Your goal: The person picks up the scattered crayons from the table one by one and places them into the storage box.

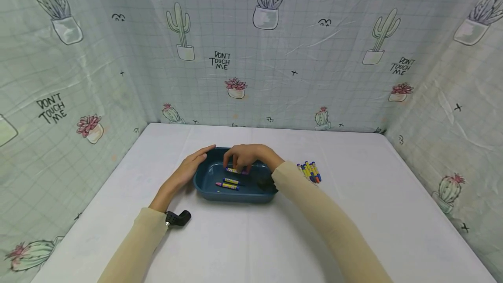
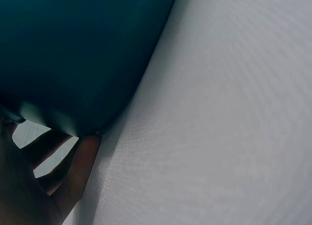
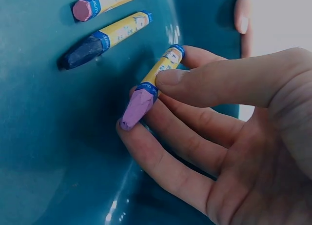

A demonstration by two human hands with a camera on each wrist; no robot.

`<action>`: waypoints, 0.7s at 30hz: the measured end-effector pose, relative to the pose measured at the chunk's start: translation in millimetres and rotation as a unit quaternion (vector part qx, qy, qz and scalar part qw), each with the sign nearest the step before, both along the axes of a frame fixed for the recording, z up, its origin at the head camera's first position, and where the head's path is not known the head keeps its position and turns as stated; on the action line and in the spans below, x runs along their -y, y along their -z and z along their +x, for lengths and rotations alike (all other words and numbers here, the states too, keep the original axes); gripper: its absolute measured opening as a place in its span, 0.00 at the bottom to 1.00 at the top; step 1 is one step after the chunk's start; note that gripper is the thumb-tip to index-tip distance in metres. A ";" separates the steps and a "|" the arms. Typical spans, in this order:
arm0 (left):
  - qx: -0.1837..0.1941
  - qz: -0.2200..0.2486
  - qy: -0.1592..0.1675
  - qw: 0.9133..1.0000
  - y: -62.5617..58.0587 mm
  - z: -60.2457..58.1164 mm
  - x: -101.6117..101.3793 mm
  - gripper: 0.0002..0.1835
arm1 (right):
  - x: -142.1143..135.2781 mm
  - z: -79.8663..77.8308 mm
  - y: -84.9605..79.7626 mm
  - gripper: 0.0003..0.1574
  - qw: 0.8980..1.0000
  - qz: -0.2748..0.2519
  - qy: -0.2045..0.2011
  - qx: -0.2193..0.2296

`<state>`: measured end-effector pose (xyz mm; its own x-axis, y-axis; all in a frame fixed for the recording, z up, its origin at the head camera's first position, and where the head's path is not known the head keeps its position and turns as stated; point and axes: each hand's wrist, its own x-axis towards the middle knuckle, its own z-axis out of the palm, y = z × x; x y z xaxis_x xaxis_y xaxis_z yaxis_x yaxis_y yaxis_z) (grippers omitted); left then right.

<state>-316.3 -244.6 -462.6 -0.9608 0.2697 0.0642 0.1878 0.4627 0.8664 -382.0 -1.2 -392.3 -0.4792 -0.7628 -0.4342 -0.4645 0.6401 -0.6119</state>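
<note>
A lilac wax crayon (image 3: pixel 140 106) in a yellow and blue wrapper is pinched between the thumb and fingers of my right hand (image 1: pixel 245 155), low inside a dark teal tray (image 1: pixel 239 197). Two more crayons lie on the tray floor beside it: a navy one (image 3: pixel 87 50) and a pink one (image 3: pixel 83 9). My left hand (image 1: pixel 188 167) rests along the tray's left end, its fingers extended at the rim. In the left wrist view, the thumb (image 2: pixel 83 161) touches the tray's outer wall.
Several crayons (image 1: pixel 309 171) lie in a group on the white table (image 1: pixel 235 248), right of the tray. A black device (image 1: pixel 179 218) is at my left wrist. Cloth printed with cacti (image 1: pixel 251 56) hangs behind the table and along both sides.
</note>
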 end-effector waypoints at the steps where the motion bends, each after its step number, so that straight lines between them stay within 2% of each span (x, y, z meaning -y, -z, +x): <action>1: -0.001 0.002 0.000 1.000 0.1 -0.2 0.1 0.26 | 1.0 -0.4 1.2 0.26 1.000 0.003 0.000 0.004; 10: -0.021 0.002 0.002 1.000 1.1 2.2 1.0 0.26 | 6.9 -0.8 8.8 0.27 0.999 0.011 -0.003 0.033; 21: -0.031 0.011 0.016 0.999 2.3 1.0 1.7 0.26 | 9.9 2.2 5.8 0.26 0.998 0.024 -0.009 0.058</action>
